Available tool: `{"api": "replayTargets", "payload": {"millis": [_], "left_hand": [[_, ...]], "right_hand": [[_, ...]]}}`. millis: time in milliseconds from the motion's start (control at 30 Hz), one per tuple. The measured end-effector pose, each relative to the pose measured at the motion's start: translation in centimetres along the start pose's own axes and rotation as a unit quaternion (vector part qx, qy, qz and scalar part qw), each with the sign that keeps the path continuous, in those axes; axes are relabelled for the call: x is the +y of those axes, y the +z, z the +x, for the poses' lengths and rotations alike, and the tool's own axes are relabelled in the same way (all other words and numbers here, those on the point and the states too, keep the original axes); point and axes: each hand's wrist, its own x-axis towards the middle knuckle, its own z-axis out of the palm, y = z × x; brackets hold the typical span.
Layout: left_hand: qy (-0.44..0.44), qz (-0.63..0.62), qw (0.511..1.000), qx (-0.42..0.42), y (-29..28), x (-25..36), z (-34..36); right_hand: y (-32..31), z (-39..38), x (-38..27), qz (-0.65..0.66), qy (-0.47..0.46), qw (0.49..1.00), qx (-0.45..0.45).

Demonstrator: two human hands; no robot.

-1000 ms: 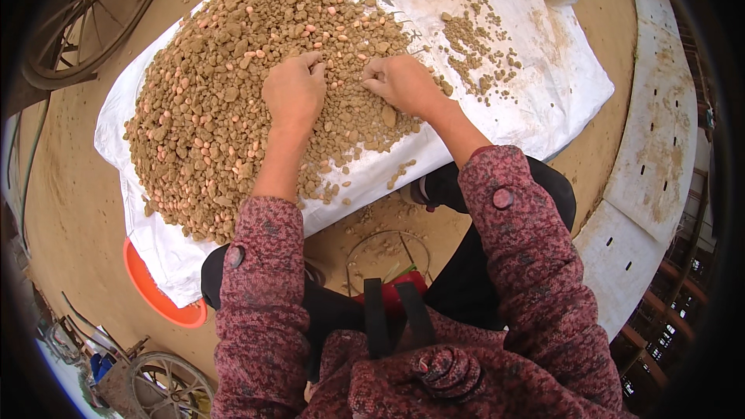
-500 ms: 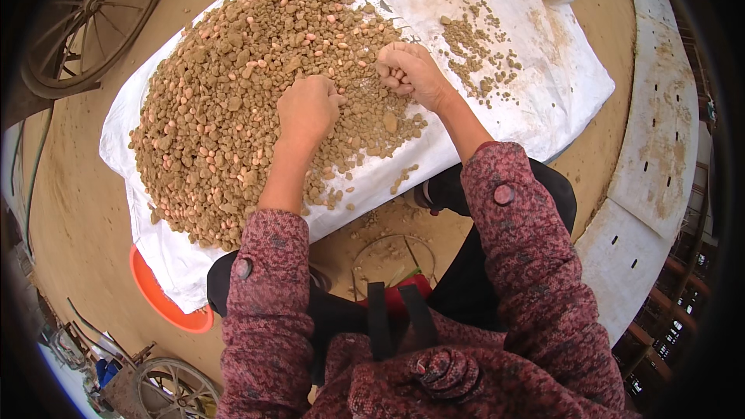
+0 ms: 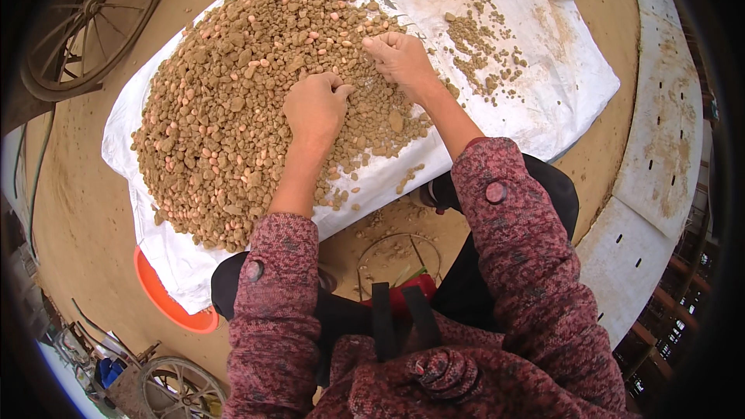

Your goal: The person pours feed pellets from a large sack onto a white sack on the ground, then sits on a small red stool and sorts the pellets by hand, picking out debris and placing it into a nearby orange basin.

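A broad heap of brown soil clods (image 3: 233,140) mixed with pink peanuts (image 3: 313,35) covers the left part of a white woven sheet (image 3: 535,112). My left hand (image 3: 317,109) rests low over the right side of the heap, fingers curled and thumb pressed in; whatever it holds is hidden. Just to its right and farther off, my right hand (image 3: 409,68) is closed at the heap's edge, thumb and forefinger pinched together. Peanuts showed in its curled fingers a moment earlier; now its palm is turned away.
A smaller scatter of clods (image 3: 485,50) lies on the sheet at right. An orange basin (image 3: 174,302) is partly under the sheet's near-left corner. Spoked wheels (image 3: 93,8) stand at far left and lower left (image 3: 182,388). Pale perforated panels (image 3: 660,140) line the right side.
My right hand has moved slightly left and away over the heap, turning from a fist showing peanuts to a pinch. My left hand has shifted a little right.
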Motion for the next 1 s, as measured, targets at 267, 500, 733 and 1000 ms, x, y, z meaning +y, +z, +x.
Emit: {"api": "replayTargets", "payload": {"millis": [267, 500, 733, 1000], "left_hand": [[0.095, 0.025, 0.995, 0.029, 1.2, -0.3, -0.2], [0.042, 0.037, 0.998, -0.017, 1.1, -0.6, -0.2], [-0.071, -0.407, 0.905, -0.101, -1.0, -1.7, 1.2], [-0.078, -0.781, 0.603, -0.140, -4.0, -3.7, 1.8]], "right_hand": [[2.9, -0.1, -0.6, -0.298, -0.125, 0.946, 0.001], [4.2, -0.3, 0.2, -0.546, -0.198, 0.813, 0.046], [1.6, 0.4, -1.6, 0.187, 0.046, 0.979, -0.071], [3.7, -0.1, -1.0, -0.296, -0.148, 0.943, -0.045]]}}
